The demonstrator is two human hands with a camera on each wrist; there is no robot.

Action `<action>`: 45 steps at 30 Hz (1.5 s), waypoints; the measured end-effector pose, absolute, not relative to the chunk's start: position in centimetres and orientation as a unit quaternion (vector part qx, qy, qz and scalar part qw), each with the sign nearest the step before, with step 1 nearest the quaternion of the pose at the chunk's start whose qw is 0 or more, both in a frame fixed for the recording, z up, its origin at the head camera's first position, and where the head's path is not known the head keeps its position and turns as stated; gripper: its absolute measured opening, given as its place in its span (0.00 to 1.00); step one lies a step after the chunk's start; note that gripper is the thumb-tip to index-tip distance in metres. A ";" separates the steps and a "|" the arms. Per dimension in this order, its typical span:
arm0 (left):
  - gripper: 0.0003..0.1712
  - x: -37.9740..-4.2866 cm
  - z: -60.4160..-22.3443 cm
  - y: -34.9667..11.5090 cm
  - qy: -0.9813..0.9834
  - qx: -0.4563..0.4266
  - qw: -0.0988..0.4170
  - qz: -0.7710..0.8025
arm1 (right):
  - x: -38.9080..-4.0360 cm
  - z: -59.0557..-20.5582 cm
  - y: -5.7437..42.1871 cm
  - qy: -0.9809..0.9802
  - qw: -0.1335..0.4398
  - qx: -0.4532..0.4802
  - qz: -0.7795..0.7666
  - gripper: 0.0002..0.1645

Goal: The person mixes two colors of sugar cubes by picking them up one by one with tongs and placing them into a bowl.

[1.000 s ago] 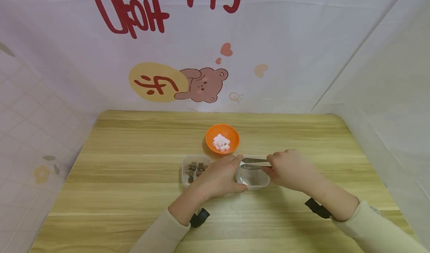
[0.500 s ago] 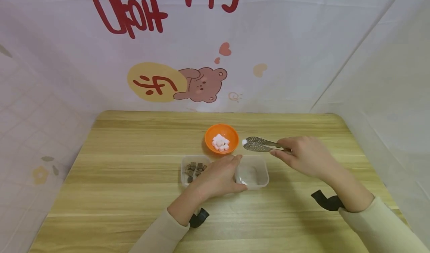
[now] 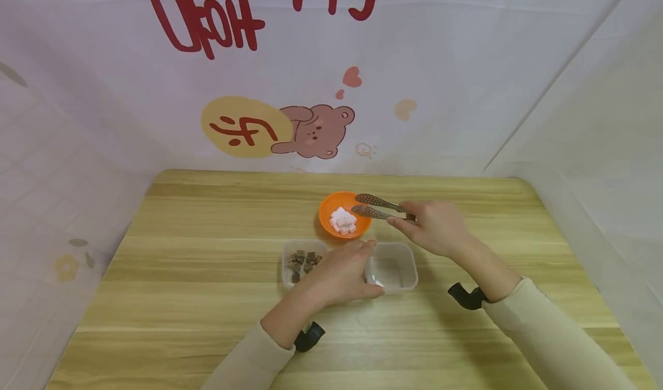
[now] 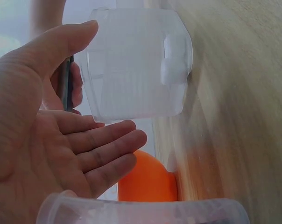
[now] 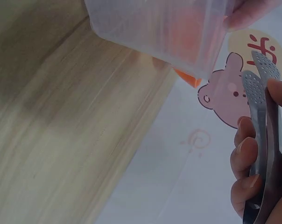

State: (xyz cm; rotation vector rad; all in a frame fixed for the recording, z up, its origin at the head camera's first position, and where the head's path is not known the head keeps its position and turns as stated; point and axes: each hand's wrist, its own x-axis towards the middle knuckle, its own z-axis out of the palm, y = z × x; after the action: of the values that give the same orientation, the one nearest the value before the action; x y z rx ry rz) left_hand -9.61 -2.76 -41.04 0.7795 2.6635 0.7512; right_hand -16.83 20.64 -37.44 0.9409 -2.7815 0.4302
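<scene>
My left hand (image 3: pixel 334 278) holds the left side of a clear plastic container (image 3: pixel 396 272), thumb at the near edge and fingertips at the far edge. Two small white cubes (image 4: pixel 173 70) show through its base in the left wrist view. My right hand (image 3: pixel 437 226) grips perforated metal tongs (image 3: pixel 369 212) by their handles. The tongs' tips are apart over the right side of an orange bowl (image 3: pixel 326 206), and no cube shows between them. Inside that bowl lies a pile of white cubes (image 3: pixel 342 220).
Left of my left hand stands a second clear container (image 3: pixel 284 266), partly hidden by the hand, with several brown cubes (image 3: pixel 295 260) in it. The wooden table (image 3: pixel 207 298) meets a white printed cloth (image 3: pixel 440 62) at the back.
The right hand has lifted the tongs from the container and brought them left over the bowl. A white cube seen at their tips half a second ago no longer shows there. Left hand stays put.
</scene>
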 end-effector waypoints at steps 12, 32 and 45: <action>0.55 -9.6 -41.1 -2.6 0.919 0.263 0.139 0.259 | -15.5 -37.3 22.7 -0.938 0.082 0.304 0.145 0.17; 0.56 -9.6 -41.2 -2.7 0.916 0.254 0.147 0.275 | -13.2 -35.8 26.9 -0.928 0.052 0.349 0.121 0.15; 0.56 -9.6 -41.1 -2.7 0.915 0.263 0.139 0.271 | -12.3 -36.2 25.0 -0.915 0.022 0.399 0.063 0.14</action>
State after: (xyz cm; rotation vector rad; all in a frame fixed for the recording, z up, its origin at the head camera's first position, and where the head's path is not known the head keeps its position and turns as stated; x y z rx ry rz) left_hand -9.58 -2.72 -41.06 0.7594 2.6470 0.7846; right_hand -12.34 24.98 -36.24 1.2361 -2.8331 0.1957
